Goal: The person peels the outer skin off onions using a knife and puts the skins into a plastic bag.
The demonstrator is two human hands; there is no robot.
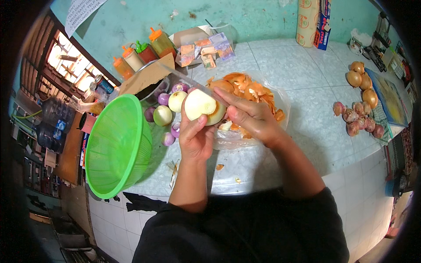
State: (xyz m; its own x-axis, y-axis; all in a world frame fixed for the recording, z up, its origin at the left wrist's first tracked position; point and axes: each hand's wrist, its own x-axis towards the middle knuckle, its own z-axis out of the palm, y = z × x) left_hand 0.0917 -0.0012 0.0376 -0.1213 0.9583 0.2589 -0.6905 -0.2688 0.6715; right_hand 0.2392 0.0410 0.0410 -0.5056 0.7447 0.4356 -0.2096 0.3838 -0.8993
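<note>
My left hand holds a large peeled onion, pale with a brown patch on its lower right. In my right hand is a knife, its blade lying across the onion's upper side and pointing to the upper left. The knife's handle is hidden by my fingers. Behind my hands a clear plastic bag bears a heap of orange-brown onion skins. Left of the onion lie peeled yellow onions and several peeled purple shallots.
A green plastic basket stands tilted at the left. Unpeeled onions and unpeeled shallots lie at the right, by a cutting board. Sauce bottles and a box with banknotes stand along the wall.
</note>
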